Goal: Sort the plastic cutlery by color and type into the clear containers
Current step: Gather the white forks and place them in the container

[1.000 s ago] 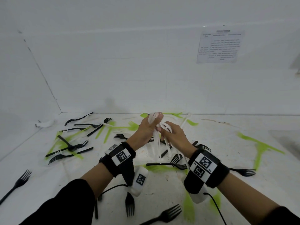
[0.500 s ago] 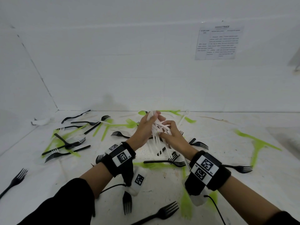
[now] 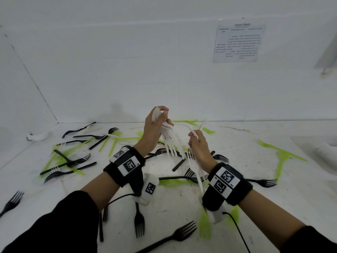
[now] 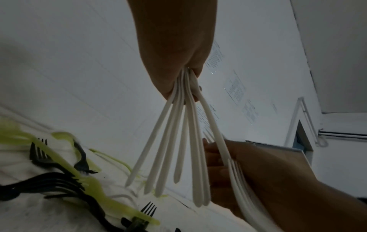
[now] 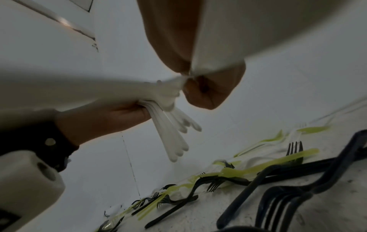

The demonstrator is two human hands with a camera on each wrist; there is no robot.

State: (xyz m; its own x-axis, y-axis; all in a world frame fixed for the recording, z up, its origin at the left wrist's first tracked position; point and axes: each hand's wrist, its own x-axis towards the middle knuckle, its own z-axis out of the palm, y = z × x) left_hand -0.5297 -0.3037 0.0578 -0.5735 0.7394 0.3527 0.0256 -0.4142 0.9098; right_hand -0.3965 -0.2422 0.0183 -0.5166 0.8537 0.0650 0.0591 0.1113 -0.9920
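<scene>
Left hand (image 3: 155, 128) grips our fanned bundle of white plastic forks (image 3: 170, 143); right hand (image 3: 199, 147) grips more white plastic forks (image 3: 196, 167) above the surface (image 3: 237, 161).

Black forks (image 3: 69, 162) and green cutlery (image 3: 284, 157) litter the table (image 3: 300, 198) (bare patch far right).

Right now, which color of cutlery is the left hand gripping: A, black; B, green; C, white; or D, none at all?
C: the left hand grips a fanned bunch of white cutlery, while black forks and green pieces lie on the table.
</scene>
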